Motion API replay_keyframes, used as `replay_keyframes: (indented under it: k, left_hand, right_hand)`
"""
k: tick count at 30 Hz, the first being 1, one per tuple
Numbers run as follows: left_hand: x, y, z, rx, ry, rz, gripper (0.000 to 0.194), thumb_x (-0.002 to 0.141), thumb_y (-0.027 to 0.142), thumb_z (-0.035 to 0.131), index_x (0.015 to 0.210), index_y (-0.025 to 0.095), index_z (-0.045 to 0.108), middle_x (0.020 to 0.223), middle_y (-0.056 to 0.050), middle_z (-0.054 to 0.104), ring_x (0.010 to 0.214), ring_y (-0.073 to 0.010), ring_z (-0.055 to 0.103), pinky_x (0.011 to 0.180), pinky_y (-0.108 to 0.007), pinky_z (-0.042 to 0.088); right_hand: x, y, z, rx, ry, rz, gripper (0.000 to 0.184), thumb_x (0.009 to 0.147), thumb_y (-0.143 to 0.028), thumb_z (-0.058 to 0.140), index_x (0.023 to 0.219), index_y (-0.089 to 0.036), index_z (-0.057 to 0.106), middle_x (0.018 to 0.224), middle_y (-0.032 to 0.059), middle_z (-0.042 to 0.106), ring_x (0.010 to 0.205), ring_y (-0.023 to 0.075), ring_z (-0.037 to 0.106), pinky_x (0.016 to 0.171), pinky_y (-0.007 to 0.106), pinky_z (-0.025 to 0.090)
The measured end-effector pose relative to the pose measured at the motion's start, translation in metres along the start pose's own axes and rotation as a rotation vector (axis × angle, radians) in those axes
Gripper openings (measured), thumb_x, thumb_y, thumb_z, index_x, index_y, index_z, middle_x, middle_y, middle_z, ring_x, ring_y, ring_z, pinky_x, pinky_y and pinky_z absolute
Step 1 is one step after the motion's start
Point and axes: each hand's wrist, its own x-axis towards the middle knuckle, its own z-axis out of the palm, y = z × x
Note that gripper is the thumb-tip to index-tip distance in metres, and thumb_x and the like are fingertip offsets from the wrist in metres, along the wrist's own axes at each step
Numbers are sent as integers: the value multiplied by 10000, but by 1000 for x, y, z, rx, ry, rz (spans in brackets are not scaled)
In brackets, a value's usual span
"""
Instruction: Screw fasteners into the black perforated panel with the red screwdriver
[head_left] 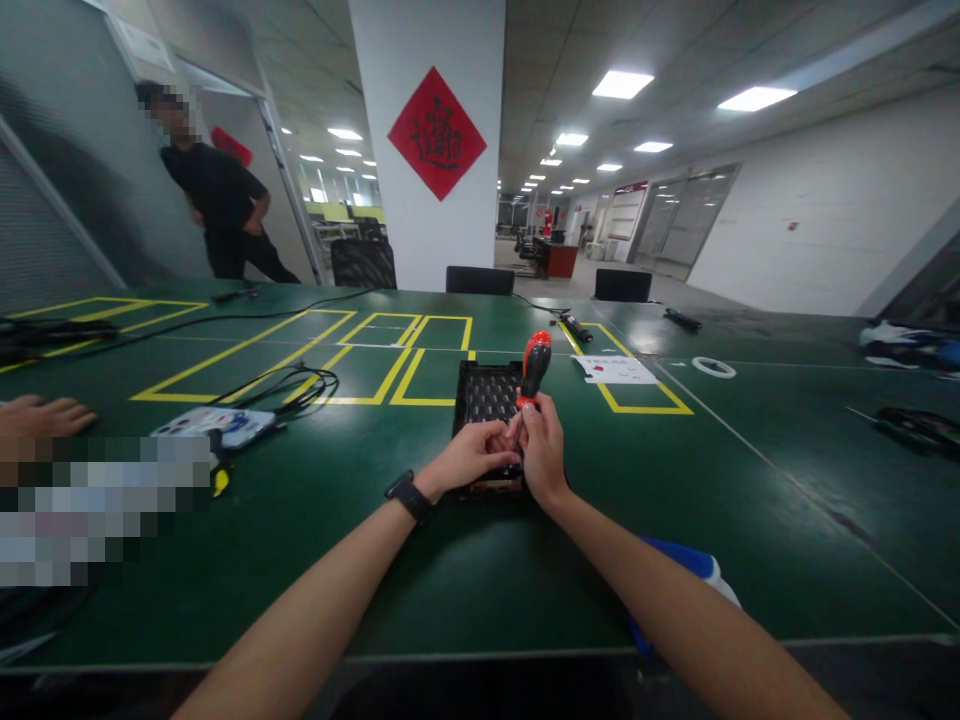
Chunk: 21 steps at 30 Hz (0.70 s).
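Two bare forearms (pixel 315 600) come in right under the camera, with a black watch (pixel 409 497) on the left wrist. Both hands meet over a black bit case (pixel 459 400) that's lying open on the green tabletop (pixel 697 480), rows of small bits showing in it. Right grip (pixel 543 448) is closed on a red-and-black screwdriver (pixel 535 368), pinching it just below the handle, so the handle sticks up above the fingers with a bit of a tilt. Left grip (pixel 471 458) has its thumb and fingers curled in by the lower shaft, but honestly can't tell if it's actually pinching the shaft or something tiny, the tip's hidden in there. So yeah, screwdriver's over the case, between the two hands.

Some blue-and-white thing (pixel 679 560) is partly hidden behind the right forearm, no clue what it is. Past the case there's yellow tape (pixel 431 402) marking out boxes, and off to the right a white sheet (pixel 615 370) and a white ring (pixel 713 368). Over on the left, someone else's hand (pixel 41 430) rests on the tabletop, near a flat pale item (pixel 217 425) with black cables (pixel 324 385) beside it. Further back, a person in dark clothes (pixel 214 190) is standing, and a red diamond sign (pixel 437 135) hangs on a white column (pixel 427 240).
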Motion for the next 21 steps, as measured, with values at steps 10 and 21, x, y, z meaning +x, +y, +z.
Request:
replay_keyframes:
  k: [10,21]
  left_hand:
    - [-1,-3,-1,-10,-39,48,147,777,249,554,796,104,570,702,-10,604,636,-105,540,623,-212,430]
    - [-1,0,-1,21,-51,59,182,805,258,512,854,101,588,729,-10,614,648,-102,537,636,-205,421]
  right_hand:
    - [-1,0,-1,33,-13,47,246,863,-353,412,1034,-186,474,596,-52,495,423,51,343,402,167,287]
    - [-1,0,-1,16,-8,55,263,848,-376,434,1028,-188,475,615,-45,501,447,58,385,431,171,338]
